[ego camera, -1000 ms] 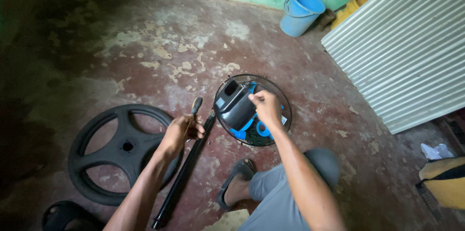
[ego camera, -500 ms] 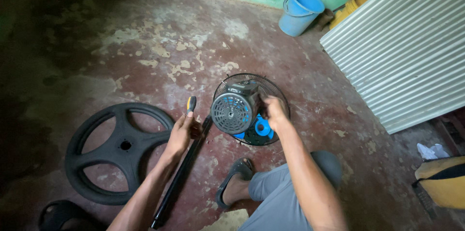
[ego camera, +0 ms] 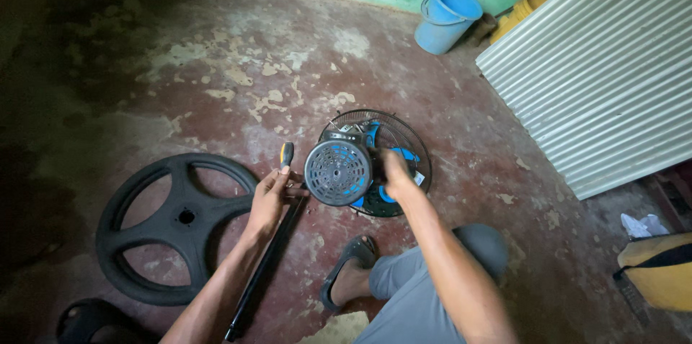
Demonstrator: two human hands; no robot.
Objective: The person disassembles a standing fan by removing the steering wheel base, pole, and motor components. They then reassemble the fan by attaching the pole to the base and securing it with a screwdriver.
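Motor housing (ego camera: 339, 172) w/ vented rear facing camera, gripped by right hand (ego camera: 395, 173) at its 3 o'clock; left hand (ego camera: 270, 196), at 9, clutches screwdriver (ego camera: 285, 154) + black pole (ego camera: 263, 272).

A small white label (ego camera: 419, 179) sits on the fan's wire guard (ego camera: 404, 131).

Lighting: dim, soft daylight from upper right; left floor (ego camera: 86, 63) in deep shadow; corners vignetted; wide-angle edge bending; centre sharp, no glare.
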